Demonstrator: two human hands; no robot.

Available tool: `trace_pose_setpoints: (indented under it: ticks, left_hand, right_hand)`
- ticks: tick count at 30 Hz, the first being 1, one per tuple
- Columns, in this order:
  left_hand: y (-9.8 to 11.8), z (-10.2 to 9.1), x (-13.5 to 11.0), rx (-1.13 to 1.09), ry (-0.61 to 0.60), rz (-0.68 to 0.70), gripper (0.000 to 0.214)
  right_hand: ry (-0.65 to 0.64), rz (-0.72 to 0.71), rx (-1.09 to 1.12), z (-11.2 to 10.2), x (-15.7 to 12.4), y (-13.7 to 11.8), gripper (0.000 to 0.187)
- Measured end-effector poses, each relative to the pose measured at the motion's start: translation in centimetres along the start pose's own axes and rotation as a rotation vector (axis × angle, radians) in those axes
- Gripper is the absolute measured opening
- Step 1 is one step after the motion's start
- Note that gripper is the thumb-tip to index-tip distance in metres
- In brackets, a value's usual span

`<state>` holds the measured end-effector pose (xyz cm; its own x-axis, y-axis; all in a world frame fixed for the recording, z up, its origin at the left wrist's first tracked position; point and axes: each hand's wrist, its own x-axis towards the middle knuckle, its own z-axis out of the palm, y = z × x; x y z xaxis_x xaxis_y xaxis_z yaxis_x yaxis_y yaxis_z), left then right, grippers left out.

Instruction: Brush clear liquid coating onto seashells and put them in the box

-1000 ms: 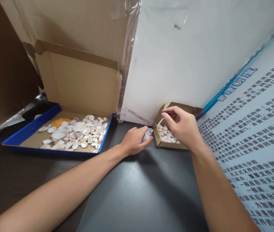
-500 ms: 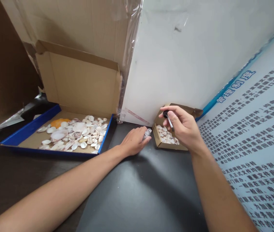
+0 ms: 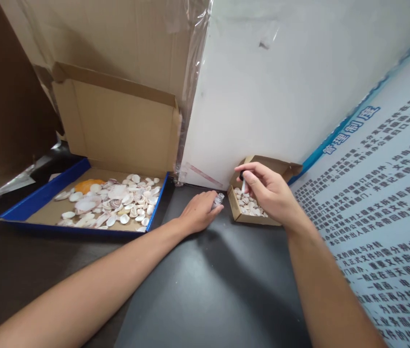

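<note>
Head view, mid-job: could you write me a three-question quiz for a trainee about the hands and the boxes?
1. True or false: the left hand holds a small clear bottle.

2. Which colour is the large box on its sides?
A. Red
B. Blue
C. Green

3. What does the right hand hold near the small open box of shells?

Key:
1. True.
2. B.
3. A black-ended piece with a pale stem.

Vial [image 3: 219, 200] looks clear & glossy, sm. box [image 3: 257, 220] matt cardbd, grey tabletop [image 3: 205, 295] smooth w/ soft sheen.
</note>
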<state>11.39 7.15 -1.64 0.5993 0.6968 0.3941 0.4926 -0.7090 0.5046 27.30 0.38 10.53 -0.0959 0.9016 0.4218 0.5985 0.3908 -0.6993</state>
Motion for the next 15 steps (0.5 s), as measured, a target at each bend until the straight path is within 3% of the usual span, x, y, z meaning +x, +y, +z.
trace_pose_setpoints:
  ticks: [4, 15]
  left_hand:
    - [-0.80, 0.57, 0.34, -0.044, 0.049, -0.042, 0.019]
    - [-1.00, 0.35, 0.62, 0.098, 0.019, -0.205, 0.016]
  right_hand:
    - [-0.020, -0.016, -0.216, -0.14, -0.02, 0.24, 0.022]
    - [-0.019, -0.071, -0.206, -0.29, -0.18, -0.49, 0.018]
